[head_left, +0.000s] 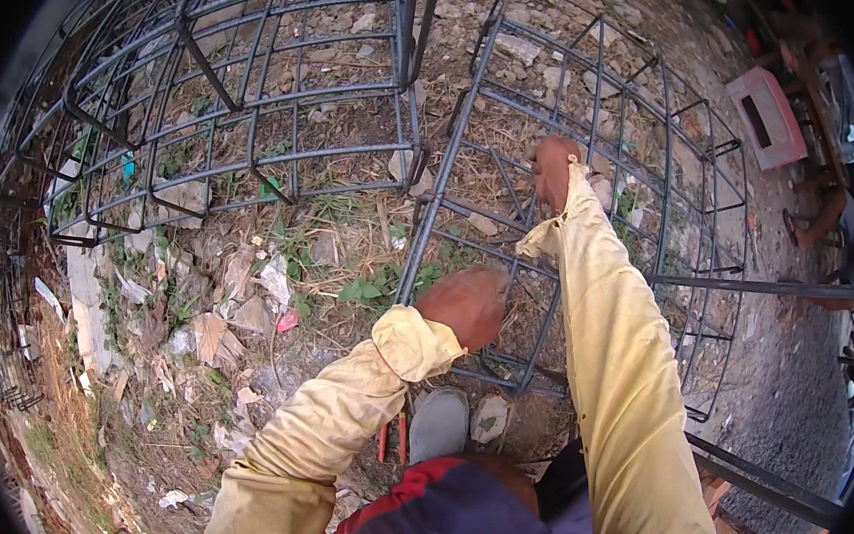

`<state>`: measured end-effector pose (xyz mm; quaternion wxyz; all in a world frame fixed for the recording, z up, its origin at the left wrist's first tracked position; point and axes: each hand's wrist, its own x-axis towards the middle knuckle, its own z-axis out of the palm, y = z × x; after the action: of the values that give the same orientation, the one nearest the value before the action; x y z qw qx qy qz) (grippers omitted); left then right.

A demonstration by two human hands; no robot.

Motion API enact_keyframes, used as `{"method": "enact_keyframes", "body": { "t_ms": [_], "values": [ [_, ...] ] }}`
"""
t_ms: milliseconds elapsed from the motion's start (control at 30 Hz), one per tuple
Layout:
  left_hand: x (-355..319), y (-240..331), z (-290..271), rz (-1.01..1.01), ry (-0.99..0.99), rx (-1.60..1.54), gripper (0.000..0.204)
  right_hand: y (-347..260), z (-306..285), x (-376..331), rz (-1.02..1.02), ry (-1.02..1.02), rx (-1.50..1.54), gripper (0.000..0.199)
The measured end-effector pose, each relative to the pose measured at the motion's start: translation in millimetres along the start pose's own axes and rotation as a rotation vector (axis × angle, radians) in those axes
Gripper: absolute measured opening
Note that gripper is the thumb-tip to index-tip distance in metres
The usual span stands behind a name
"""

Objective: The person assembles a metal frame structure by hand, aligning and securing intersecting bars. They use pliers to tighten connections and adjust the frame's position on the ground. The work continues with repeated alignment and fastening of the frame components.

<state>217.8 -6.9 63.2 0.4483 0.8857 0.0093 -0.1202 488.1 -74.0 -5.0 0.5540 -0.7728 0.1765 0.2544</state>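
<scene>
Over the rebar cage (665,205), your left hand (464,305) is blurred, right hand (555,174) partly hidden; I can't tell either grip.

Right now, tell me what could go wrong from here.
The left hand and right hand are bare among the bars of the steel cage, so they could get scraped or pinched. The loose cuff on the right arm hangs close to those bars and might snag. Two red handles lie beside the grey shoe; a small step might land on them and upset the footing.
</scene>
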Motion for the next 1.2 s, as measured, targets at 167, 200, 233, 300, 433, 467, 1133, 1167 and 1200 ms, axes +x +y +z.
{"method": "enact_keyframes", "body": {
  "t_ms": [167,200,233,300,433,467,1133,1167,1200],
  "values": [
    [63.8,-43.8,27.1,-0.109,-0.430,0.463,0.023,17.5,19.3,33.2,0.084,-0.040,-0.253,0.011],
    [77.3,-57.4,31.2,-0.148,-0.393,0.451,0.021,21.0,20.7,33.8,0.092,-0.060,-0.241,0.013],
    [93.3,-71.8,30.1,-0.196,-0.354,0.439,0.020,24.2,27.1,33.0,0.099,-0.088,-0.229,0.014],
    [151.1,-123.8,42.7,-0.349,-0.176,0.573,0.022,27.8,49.9,30.1,0.215,-0.100,-0.034,0.018],
    [205.5,-90.9,68.2,-0.370,0.727,-0.467,0.029,54.3,-8.3,114.2,-0.016,-0.210,-0.527,0.024],
    [211.5,-98.4,60.2,-0.403,0.781,-0.539,0.032,55.1,5.9,104.1,0.016,-0.219,-0.486,0.024],
    [280.7,-158.9,65.1,-0.760,0.933,-1.358,0.034,74.3,15.6,93.8,0.622,-0.384,0.593,0.018],
    [282.1,-164.1,62.7,-0.782,0.964,-1.381,0.035,81.9,19.9,106.4,0.526,-0.471,0.382,0.018],
    [292.6,-145.7,67.8,-0.720,0.924,-1.442,0.039,94.0,-0.6,135.5,0.413,-0.497,0.168,0.018]
  ]
}}
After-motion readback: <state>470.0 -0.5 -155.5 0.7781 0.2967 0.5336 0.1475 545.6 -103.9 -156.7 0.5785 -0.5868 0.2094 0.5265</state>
